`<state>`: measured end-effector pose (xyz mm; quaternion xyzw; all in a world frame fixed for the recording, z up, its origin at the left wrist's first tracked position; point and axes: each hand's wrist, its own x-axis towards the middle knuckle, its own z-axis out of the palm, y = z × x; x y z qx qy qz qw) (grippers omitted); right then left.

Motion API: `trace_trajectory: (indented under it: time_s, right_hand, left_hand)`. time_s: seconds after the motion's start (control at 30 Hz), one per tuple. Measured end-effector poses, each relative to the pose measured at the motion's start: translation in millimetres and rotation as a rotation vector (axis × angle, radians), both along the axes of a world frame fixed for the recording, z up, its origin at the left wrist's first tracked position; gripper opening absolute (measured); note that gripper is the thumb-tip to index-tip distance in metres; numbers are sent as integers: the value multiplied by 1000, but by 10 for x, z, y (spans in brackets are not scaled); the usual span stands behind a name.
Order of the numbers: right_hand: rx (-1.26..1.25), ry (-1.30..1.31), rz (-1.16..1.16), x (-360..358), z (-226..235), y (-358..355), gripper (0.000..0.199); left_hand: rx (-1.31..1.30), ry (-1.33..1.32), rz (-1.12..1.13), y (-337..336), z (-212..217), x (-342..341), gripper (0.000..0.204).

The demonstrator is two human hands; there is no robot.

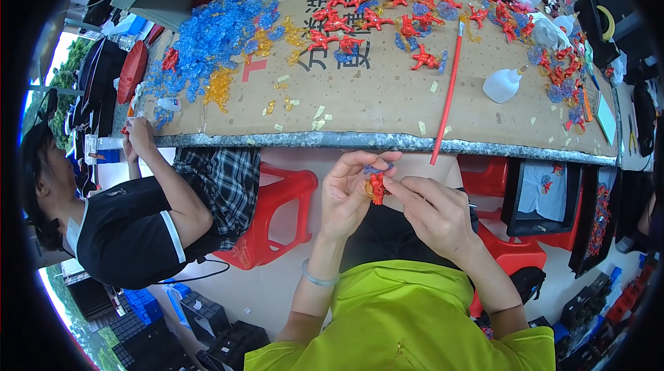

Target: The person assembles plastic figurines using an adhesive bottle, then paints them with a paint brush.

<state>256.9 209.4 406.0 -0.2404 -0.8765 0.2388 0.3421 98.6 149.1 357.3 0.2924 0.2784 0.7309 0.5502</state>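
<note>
In front of my lap, just off the table's near edge, I hold a small red plastic toy figure [377, 182] with a translucent blue-violet piece on top and a yellow-orange part at its side. My left hand [344, 194] pinches it between thumb and fingers. From the other side, my right hand [437, 217] has its thumb and forefinger closed at the same figure; whether a tiny part sits between them is hidden. Nearest on the table lies a long red stick [449, 91], and right of it a white squeeze bottle [503, 85] with a thin tip.
Cardboard [387, 108] covers the table. A heap of clear blue parts [214, 32], yellow parts [219, 87] and several red figures [332, 21] lie on it. A co-worker [131, 222] sits at the left, hands at the table edge. Red stools [287, 212] and a black tray [539, 198] stand below.
</note>
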Motion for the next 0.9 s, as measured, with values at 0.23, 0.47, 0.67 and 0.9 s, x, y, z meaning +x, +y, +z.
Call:
trace_trajectory:
  time_s: [0.23,0.47,0.67,0.9]
  right_hand:
    - [16,17,-15,-13,-33,-12,42]
    - [-1,90,-15,-9,-56,19,40]
    - [-256,67,11,25,46,-13,37]
    - [-325,61,-65,-20,31,-104,35]
  left_hand:
    - [-11,-59,-7,-16,-5,19,32]
    - [6,-114,-31,-19,16,49,34]
    - [6,-29,52,8,33,59,30]
    - [88,132,211,45,37,96,18]
